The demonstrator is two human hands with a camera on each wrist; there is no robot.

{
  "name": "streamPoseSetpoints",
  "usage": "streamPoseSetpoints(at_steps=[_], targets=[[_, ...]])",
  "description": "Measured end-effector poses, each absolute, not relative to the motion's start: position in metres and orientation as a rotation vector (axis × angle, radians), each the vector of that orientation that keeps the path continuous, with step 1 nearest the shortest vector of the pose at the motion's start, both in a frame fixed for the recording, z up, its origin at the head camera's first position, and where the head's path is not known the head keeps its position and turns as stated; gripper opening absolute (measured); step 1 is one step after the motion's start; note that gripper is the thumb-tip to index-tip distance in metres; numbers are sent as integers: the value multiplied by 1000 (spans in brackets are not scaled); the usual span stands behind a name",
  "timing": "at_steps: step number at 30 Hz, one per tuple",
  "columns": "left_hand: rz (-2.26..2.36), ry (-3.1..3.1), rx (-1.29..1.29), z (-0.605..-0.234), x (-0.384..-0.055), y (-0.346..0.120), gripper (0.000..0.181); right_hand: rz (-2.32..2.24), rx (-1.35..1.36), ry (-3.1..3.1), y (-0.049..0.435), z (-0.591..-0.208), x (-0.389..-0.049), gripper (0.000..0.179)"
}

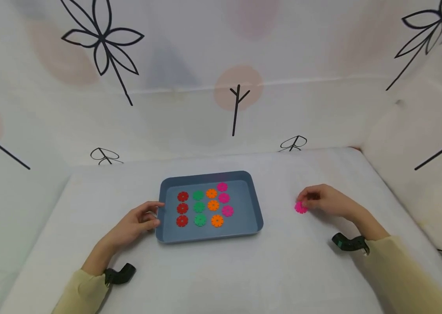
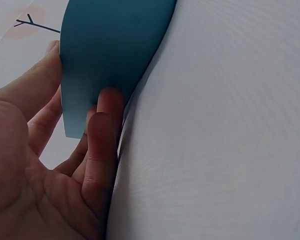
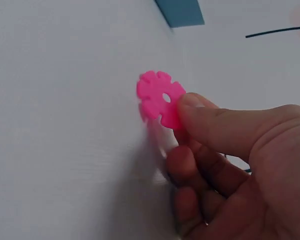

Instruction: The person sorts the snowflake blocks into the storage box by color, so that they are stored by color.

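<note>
A blue-grey tray [image 1: 244,218] lies on the white cloth, with columns of flower-shaped plastic discs in it. Red discs [image 1: 182,208] form the leftmost column. Green discs [image 1: 199,207], orange discs [image 1: 213,205] and pink discs [image 1: 224,198] follow to the right. At the tray's left side my left hand [image 1: 130,226] holds the wall, a fingertip at the rim and others against the outer face, seen close in the left wrist view. Right of the tray, my right hand [image 1: 328,201] pinches another pink disc [image 3: 157,97] between thumb and fingers, just above the cloth.
White cloth [image 1: 221,274] covers the table. Patterned fabric [image 1: 189,117] with line-drawn plants stands behind and along both sides. A dark wrist device [image 1: 120,274] sits on the left wrist, and a similar device [image 1: 348,242] on the right.
</note>
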State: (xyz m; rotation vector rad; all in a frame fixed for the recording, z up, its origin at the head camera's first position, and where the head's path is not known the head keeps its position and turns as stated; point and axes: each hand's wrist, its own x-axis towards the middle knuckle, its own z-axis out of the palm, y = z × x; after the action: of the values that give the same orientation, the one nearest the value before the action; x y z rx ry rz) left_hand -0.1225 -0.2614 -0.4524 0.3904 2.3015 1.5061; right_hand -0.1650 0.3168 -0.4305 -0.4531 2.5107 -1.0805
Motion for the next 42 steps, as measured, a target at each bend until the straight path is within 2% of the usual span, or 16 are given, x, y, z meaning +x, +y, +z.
streamPoseSetpoints(at_steps=[9, 22, 33, 42], targets=[[1495, 2306, 375, -454, -122, -261, 51, -1175, -430, 2461, 304, -413, -173, 19], [1494, 2319, 398, -453, -123, -260, 50, -1173, -635, 2328, 232, -384, -194, 20], [1507, 2318, 368, -454, -122, -262, 51, -1097, -910, 2231, 169, -392, -210, 16], [1503, 2308, 345, -454, -123, -260, 51, -992, -958, 2108, 127, -406, -218, 14]])
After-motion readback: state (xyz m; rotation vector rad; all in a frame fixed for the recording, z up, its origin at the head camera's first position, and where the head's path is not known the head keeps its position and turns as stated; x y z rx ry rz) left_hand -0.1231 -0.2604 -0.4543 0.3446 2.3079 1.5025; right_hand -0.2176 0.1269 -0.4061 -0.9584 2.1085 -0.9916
